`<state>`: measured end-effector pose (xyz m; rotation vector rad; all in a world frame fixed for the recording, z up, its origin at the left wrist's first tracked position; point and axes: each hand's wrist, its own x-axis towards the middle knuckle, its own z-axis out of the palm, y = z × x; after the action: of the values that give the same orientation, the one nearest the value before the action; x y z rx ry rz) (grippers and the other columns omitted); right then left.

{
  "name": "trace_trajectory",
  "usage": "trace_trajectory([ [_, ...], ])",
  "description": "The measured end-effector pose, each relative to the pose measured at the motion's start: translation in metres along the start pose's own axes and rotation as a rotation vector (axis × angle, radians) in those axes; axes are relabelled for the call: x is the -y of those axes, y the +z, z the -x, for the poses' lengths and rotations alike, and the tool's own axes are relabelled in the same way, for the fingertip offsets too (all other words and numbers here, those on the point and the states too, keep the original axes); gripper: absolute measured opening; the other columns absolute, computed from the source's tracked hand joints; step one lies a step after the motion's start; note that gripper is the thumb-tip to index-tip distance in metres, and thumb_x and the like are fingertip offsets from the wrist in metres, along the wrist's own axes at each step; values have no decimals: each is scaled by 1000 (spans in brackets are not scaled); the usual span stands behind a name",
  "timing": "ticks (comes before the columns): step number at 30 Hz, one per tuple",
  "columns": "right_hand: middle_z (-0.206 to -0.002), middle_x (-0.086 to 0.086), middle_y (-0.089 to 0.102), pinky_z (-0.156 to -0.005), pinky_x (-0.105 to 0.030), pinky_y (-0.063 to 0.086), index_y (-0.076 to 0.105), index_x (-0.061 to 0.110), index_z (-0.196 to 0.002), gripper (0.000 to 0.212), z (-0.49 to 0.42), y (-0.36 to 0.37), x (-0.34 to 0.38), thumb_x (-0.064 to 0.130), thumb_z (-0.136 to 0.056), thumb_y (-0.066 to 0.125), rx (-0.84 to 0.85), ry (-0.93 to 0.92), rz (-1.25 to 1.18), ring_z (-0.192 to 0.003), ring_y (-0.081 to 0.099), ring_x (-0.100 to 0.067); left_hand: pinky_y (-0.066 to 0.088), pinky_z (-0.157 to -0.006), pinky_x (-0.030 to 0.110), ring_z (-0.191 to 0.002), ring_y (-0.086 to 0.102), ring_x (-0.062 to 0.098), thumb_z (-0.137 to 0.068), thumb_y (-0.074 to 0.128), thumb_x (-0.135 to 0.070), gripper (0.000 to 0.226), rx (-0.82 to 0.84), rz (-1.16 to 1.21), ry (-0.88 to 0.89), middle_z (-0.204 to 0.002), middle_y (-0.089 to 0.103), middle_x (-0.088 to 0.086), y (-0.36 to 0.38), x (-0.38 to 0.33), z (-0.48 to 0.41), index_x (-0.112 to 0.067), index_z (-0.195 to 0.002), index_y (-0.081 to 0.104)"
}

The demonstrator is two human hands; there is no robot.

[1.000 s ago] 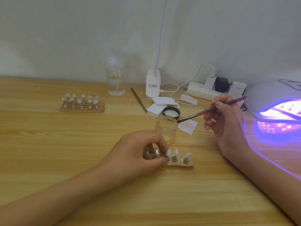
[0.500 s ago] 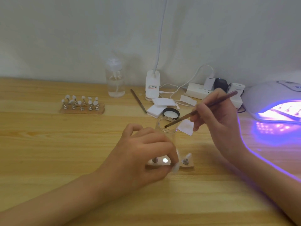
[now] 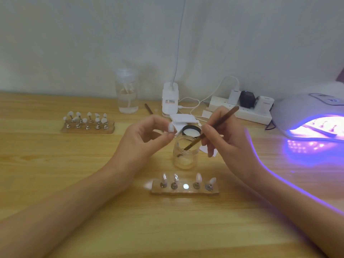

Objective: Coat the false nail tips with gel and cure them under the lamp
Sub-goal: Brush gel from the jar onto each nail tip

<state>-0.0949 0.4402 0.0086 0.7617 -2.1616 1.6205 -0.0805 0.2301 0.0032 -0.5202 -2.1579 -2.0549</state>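
My left hand (image 3: 147, 138) is raised above the table and pinches one white false nail tip (image 3: 171, 129) on its small stand between thumb and fingers. In my right hand (image 3: 226, 138) I hold a brown brush (image 3: 214, 127), whose bristle end dips into the clear gel jar (image 3: 185, 155). In front of the jar lies a wooden holder (image 3: 184, 190) with several nail tips standing on it and one bare metal spot in the middle. The curing lamp (image 3: 312, 116) glows violet at the right.
A second holder (image 3: 87, 127) full of nail tips sits at the left. A clear pump bottle (image 3: 127, 92), a white desk-lamp base (image 3: 170, 99), a power strip (image 3: 240, 108) with plugs, white pads (image 3: 183, 120) and the jar's black lid (image 3: 191, 130) stand behind the jar.
My left hand has lifted one nail tip off the near holder and raised it beside the jar. My right hand has lowered the brush tip into the jar.
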Motion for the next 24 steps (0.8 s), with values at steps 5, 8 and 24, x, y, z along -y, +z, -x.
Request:
trace_trajectory([
  [5,-66,-1,63,-46,-29,48,50,17,-84,15,-3,-9,-8,18,-98,56,-189,75,-193,-56,58,-24,44,-67,16,-72,56,3,-72,73,-40,16,-15,-37,-36,-95,73,-11,-2,15,1,-30,-84,73],
  [8,-66,-4,65,-47,-28,49,52,15,-84,15,2,-11,-16,21,-97,57,-266,158,-262,-54,59,-18,41,-70,25,-74,56,3,-73,73,-37,15,-28,-61,-33,-95,70,-13,-1,16,0,-30,-86,74],
  [24,-67,-5,66,-50,-22,52,53,18,-83,11,4,-10,-21,21,-93,57,-299,370,-549,-56,60,-11,48,-63,18,-71,62,4,-82,76,-9,16,-11,-117,-12,-81,70,-11,-3,20,1,-22,-77,70],
])
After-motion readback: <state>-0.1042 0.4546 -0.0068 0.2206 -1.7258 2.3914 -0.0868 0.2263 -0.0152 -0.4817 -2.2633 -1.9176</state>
